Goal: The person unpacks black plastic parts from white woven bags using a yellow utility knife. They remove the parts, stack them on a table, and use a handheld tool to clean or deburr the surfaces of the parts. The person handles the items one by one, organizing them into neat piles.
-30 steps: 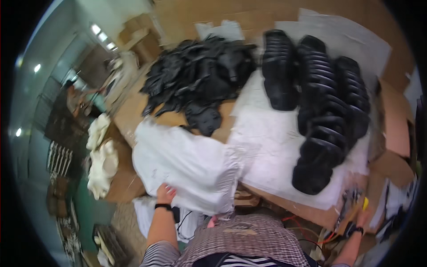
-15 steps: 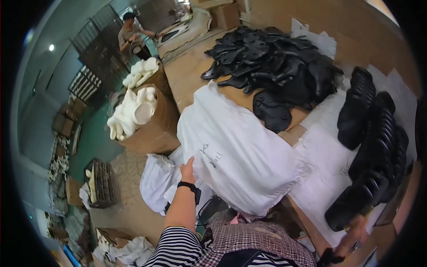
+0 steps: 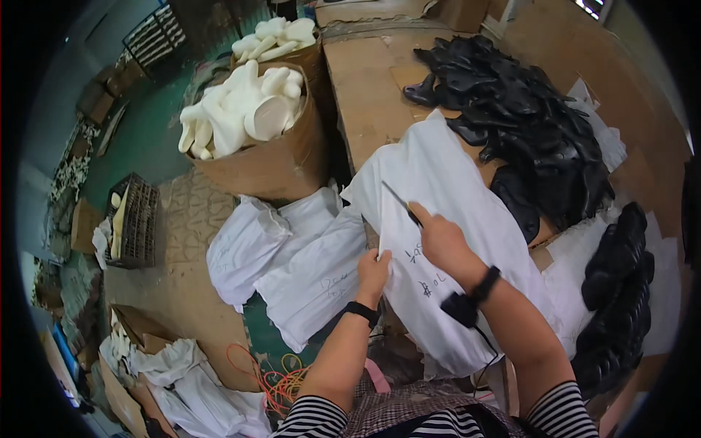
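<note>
A filled white cloth sack with dark handwriting lies on the cardboard-covered table in front of me. My left hand is closed on the sack's left edge, pinching the fabric. Over the sack's upper part, my right hand is closed around a slim, straight tool, which points up and left along the cloth. Its visible part is narrow and grey; the fingers hide the rest, so its exact kind is unclear. A black band with a small box and cable is on my right wrist.
Black moulded parts are heaped at the back right, with stacked black pieces below. Cardboard boxes hold white hand-like and rounded forms. More white sacks lie to my left, beyond orange cords. A dark crate stands farther left.
My right hand has come from the lower right to above the sack, carrying the slim tool. My left hand still grips the sack's edge. The view has shifted left and down.
</note>
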`<state>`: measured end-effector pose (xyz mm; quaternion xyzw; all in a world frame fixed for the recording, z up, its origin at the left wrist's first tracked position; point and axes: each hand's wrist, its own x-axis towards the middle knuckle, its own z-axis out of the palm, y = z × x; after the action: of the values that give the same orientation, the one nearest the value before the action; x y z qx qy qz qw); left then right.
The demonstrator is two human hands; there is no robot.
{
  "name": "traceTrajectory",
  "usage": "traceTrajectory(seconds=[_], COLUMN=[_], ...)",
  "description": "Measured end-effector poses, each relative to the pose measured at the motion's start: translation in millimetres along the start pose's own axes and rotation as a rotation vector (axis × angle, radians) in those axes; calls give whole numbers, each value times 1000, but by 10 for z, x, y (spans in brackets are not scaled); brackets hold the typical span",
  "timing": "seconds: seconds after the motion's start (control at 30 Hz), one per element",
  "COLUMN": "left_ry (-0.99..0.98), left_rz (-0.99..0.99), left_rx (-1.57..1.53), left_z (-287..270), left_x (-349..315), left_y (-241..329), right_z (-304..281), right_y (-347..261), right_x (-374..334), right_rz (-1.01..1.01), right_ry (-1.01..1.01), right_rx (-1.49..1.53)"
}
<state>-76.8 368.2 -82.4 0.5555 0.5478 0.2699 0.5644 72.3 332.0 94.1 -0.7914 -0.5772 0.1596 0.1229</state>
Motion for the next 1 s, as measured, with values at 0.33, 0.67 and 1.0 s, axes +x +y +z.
traceTrajectory(seconds=[0.33, 0.67, 1.0], left_ry=[98, 184, -391], left_rz=[-102, -166, 632], left_rx=[-165, -342, 667], left_z=[-194, -442, 134], left_x=[-69, -111, -1110], left_y=[-42, -273, 224], right_z=[593, 293, -119], right_y=[-155, 267, 473], right_x=[-321, -2434, -2806], right_rz=[-34, 88, 106], right_ry=[-139, -410, -360], right_rx=[-156, -308, -222])
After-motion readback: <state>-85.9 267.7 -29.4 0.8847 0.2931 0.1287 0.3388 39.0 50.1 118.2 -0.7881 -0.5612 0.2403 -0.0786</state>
